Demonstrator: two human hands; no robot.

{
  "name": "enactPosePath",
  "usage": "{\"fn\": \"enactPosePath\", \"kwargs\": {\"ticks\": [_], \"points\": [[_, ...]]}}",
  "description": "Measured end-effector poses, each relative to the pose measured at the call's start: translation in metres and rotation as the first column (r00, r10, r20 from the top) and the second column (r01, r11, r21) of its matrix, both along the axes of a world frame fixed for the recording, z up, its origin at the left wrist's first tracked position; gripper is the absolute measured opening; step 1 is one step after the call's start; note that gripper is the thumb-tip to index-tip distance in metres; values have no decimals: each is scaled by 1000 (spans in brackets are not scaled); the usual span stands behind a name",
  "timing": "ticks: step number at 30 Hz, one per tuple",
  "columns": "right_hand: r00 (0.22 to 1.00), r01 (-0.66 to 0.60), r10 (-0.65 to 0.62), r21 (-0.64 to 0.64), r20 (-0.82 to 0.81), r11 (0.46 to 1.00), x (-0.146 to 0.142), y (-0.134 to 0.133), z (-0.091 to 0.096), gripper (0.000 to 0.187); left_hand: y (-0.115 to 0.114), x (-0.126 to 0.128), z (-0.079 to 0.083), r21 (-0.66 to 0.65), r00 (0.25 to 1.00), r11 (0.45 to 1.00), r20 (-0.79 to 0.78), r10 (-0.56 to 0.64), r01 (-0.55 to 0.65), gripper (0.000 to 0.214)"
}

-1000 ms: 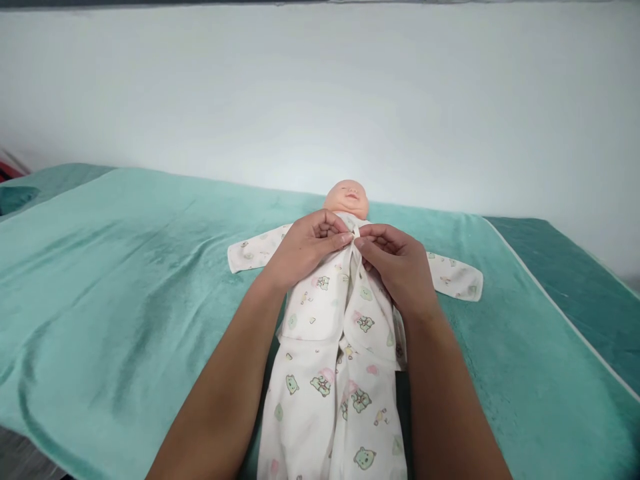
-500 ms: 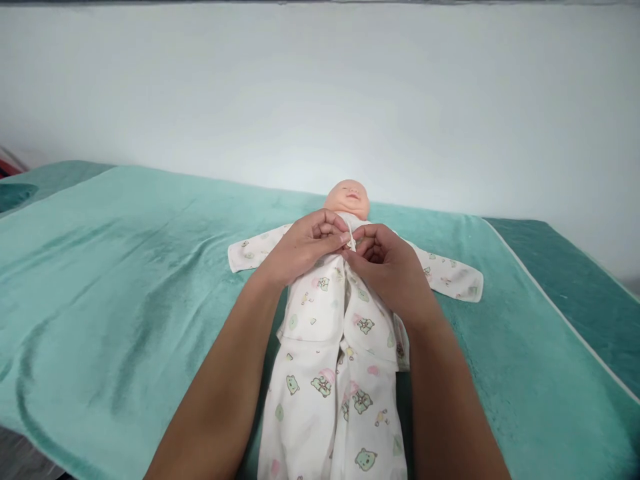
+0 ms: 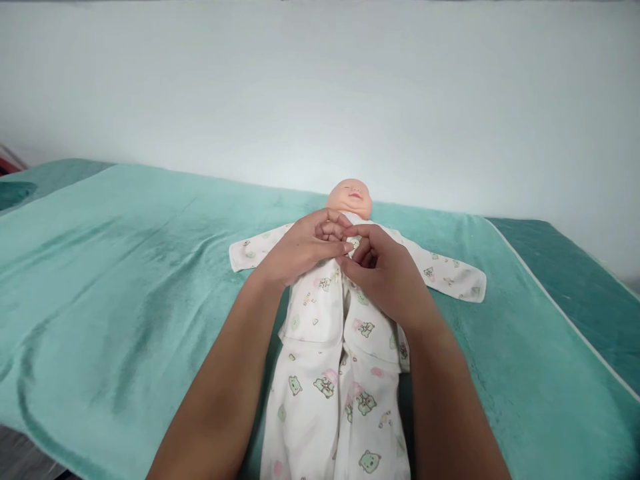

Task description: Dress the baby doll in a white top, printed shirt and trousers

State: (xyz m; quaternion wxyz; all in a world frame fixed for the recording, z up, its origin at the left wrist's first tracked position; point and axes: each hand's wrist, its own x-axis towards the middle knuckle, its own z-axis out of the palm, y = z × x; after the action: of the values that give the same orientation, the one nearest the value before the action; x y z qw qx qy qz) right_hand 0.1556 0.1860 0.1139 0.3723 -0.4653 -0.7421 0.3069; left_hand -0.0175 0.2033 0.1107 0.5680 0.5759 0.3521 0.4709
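A baby doll [image 3: 349, 198] lies on its back, head toward the wall. It wears a white baby shirt [image 3: 318, 300] printed with green bears, its long sleeves spread to both sides, and matching trousers [image 3: 305, 407]. At the upper chest, my left hand [image 3: 320, 237] has its fingers bent and closed on the shirt's front edge. My right hand [image 3: 380, 267] meets it from the other side, thumb and fingers pinched on the same front opening. The fingertips of both hands nearly touch. The bit of cloth between them is mostly hidden.
A light green blanket [image 3: 125, 287] with soft wrinkles covers the surface under the doll. Darker green cloth [image 3: 560, 273] shows past its white-edged right side. Behind stands a plain pale wall [image 3: 320, 93]. Something red [image 3: 7, 167] is at the far left edge.
The white strip of shirt edge that stood up between my fingers now lies lower, and a bear print shows there. My right fingers have shifted left, closer to my left hand.
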Motion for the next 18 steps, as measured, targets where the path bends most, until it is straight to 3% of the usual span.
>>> {"fn": "enactPosePath", "kwargs": {"ticks": [4, 7, 10, 13, 16, 18], "points": [[997, -13, 17, -67, 70, 998, 5, -6, 7, 38, -2, -4, 3, 2, 995, 1000, -96, 6, -6, 25], [976, 64, -43, -93, 214, 994, 7, -20, 18, 39, -6, -8, 7, -1, 984, 1000, -176, 3, -4, 26], [909, 166, -114, -97, 401, 981, 4, -36, 29, 33, -10, -13, 12, -15, 970, 999, -239, -33, 30, 16], [820, 190, -106, -92, 562, 978, -2, -47, 32, 39, -13, -20, 15, -34, 941, 995, -324, -101, 95, 13], [768, 193, -108, -67, 632, 979, -4, -50, 30, 29, -15, -27, 15, -62, 906, 984, -384, -179, 169, 21], [778, 167, -88, -70, 622, 983, 0, -47, 29, 19, -14, -28, 16, -57, 882, 976, -421, -213, 209, 23]]}}
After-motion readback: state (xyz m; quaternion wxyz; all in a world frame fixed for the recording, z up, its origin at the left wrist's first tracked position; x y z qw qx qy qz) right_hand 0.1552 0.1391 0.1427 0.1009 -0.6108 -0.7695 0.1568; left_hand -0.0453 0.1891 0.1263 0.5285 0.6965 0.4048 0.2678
